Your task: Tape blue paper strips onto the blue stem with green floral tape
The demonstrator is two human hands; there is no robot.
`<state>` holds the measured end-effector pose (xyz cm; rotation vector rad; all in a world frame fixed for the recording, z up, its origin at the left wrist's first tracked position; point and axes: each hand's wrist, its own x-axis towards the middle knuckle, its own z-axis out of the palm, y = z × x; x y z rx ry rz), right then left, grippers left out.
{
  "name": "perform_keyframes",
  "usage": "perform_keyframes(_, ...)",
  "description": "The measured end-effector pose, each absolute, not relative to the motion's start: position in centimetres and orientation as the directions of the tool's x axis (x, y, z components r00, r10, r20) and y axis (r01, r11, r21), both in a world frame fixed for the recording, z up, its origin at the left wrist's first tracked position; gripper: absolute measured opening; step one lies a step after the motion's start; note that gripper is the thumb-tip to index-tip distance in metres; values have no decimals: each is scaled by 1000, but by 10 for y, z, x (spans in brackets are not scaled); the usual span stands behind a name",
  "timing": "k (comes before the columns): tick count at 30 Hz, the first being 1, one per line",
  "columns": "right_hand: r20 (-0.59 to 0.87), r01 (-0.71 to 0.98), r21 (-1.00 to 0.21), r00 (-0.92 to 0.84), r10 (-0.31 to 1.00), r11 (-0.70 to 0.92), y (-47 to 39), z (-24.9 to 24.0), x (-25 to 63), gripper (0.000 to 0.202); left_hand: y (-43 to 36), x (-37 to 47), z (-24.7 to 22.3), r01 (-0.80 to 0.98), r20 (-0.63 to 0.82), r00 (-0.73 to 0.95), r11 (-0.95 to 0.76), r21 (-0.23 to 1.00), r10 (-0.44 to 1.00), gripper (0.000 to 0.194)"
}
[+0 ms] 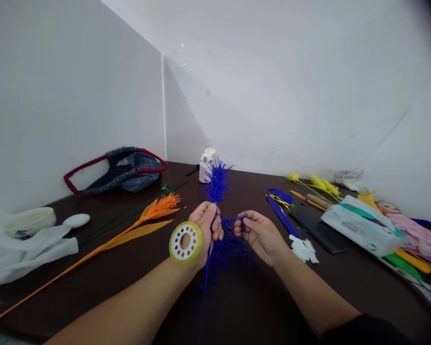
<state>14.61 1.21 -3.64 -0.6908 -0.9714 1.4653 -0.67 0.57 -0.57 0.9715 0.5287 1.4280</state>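
My left hand (203, 223) is closed around the stem of a blue artificial wheat ear (218, 183), which stands upright with its bristly head above the fingers. A yellow-rimmed tape roll (186, 242) with a white, holed core sits at my left wrist. To the right, my right hand (258, 232) pinches a small blue piece (241, 216) between thumb and fingertips, a little apart from the ear. Below and between both hands lies a pile of loose blue pieces (230, 251) on the dark table.
An orange artificial wheat stalk (129, 229), a bowl (34, 221) and a denim bag (129, 172) lie left. Behind the hands stands a white bottle (205, 167). Rightward are blue ribbon (282, 213), white paper scraps (304, 249), a black tablet-like slab (321, 232), a tissue pack (361, 225) and yellow wheat ears (325, 186).
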Motion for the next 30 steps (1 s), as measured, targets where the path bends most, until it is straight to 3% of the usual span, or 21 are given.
perform_keyframes(7,144,-531,-837,15,989,130,11,-22,142,14,4,-5,-5,-575,238,127,-124,809,963,23)
perform_keyframes(22,228,-585,-801,-97,969,129,-6,10,110,9,-1,-9,0,-566,217,141,-101,818,966,22)
perform_keyframes(27,255,-486,-851,-57,965,196,-7,8,109,12,-2,-10,1,-580,235,151,-106,807,960,21)
perform_keyframes(30,352,-285,-896,17,936,342,-8,12,117,12,-3,-11,2,-590,226,165,-88,802,960,20)
